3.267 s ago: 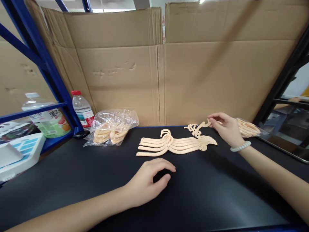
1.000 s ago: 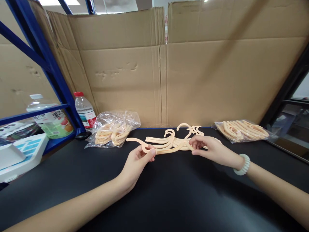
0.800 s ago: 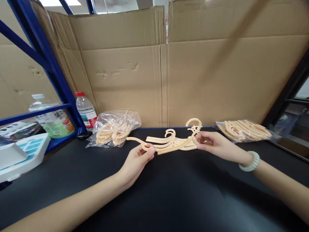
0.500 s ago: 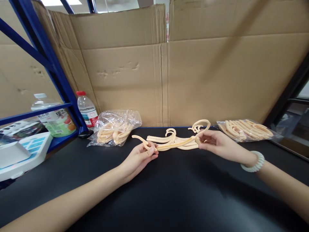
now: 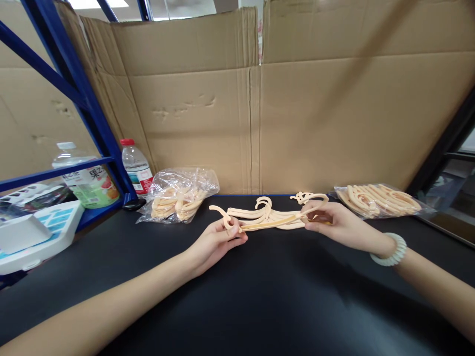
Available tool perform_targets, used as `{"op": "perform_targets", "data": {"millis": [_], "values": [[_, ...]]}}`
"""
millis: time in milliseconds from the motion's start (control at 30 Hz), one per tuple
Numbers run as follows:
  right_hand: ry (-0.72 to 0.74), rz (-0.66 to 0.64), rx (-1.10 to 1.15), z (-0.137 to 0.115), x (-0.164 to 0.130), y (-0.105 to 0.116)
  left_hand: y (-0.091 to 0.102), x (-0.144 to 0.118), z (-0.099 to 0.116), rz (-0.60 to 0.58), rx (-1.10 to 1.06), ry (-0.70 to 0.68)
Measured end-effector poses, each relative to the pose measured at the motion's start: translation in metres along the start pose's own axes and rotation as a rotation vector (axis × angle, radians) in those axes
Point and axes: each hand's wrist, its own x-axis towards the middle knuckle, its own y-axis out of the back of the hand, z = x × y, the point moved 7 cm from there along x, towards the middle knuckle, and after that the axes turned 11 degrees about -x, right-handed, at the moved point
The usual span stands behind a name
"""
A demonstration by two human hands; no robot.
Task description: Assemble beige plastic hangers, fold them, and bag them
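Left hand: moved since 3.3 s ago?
Yes. The left hand went from the bare table up to the hanger pile and now pinches one hanger.

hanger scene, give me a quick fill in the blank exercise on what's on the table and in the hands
1. The left hand and right hand hold one beige hanger between ____ hands.
2. The bottle by the blue rack has a ____ cap.
3. The right wrist wears a pale ____.
4. The left pile of hangers sits in a clear plastic ____.

Missing words: both; red; bracelet; bag
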Motion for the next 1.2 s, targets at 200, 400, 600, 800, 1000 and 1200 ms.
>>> {"op": "perform_targets", "data": {"millis": [200,400,600,800,1000,1200], "values": [[0.017,0.028,0.002,-0.002,-0.001,-0.001,0.002,0.000,0.000,0.022,-0.023,0.001],[0.004,0.040,-0.040,-0.001,-0.001,-0.002,0.002,0.000,0.000,0.043,-0.010,-0.012],[0.038,0.028,-0.131,-0.014,-0.001,-0.002,0.002,0.001,0.001,0.028,0.020,-0.039],[0.068,0.010,-0.224,-0.024,0.000,0.000,0.006,0.001,0.001,0.079,0.028,-0.032],[0.043,0.037,-0.107,-0.016,-0.001,-0.003,0.008,0.002,0.001,0.098,0.022,-0.033],[0.010,0.029,-0.163,-0.017,-0.002,-0.002,0.007,0.002,0.001,0.104,0.056,-0.046]]}}
